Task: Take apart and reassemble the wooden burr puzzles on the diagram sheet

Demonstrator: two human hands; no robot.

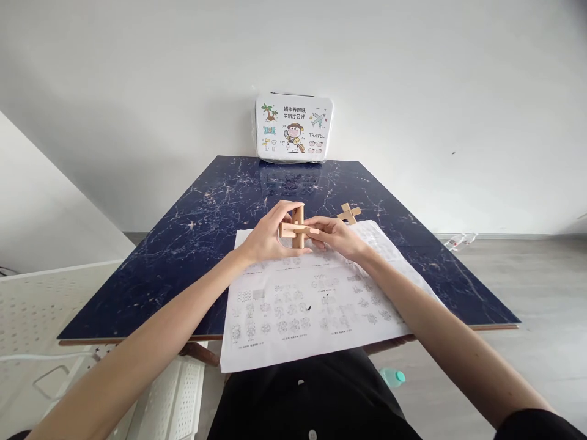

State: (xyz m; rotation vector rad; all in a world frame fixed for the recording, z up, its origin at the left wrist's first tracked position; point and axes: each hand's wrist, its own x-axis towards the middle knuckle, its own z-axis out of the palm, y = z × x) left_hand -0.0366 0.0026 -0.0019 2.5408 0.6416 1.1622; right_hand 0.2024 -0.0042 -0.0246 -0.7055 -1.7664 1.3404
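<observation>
Between my two hands is a wooden interlocking puzzle (288, 230), its light bars crossing one another above the paper. My left hand (266, 235) grips it from the left, with the thumb below and the index finger on the top end of the upright bar. From the right, the fingers of my right hand (334, 235) close on the crossing bars. Some fingertips are hidden behind the wood. Beyond my right hand, a second cross-shaped wooden puzzle (349, 213) lies on the table by the paper's far edge.
A large printed instruction sheet (293, 305) covers the near part of the dark blue marbled table (183, 256) and hangs over its front edge. A white cartoon-printed case (293, 128) leans on the wall at the back. A bottle with a green cap (393, 377) is below the table.
</observation>
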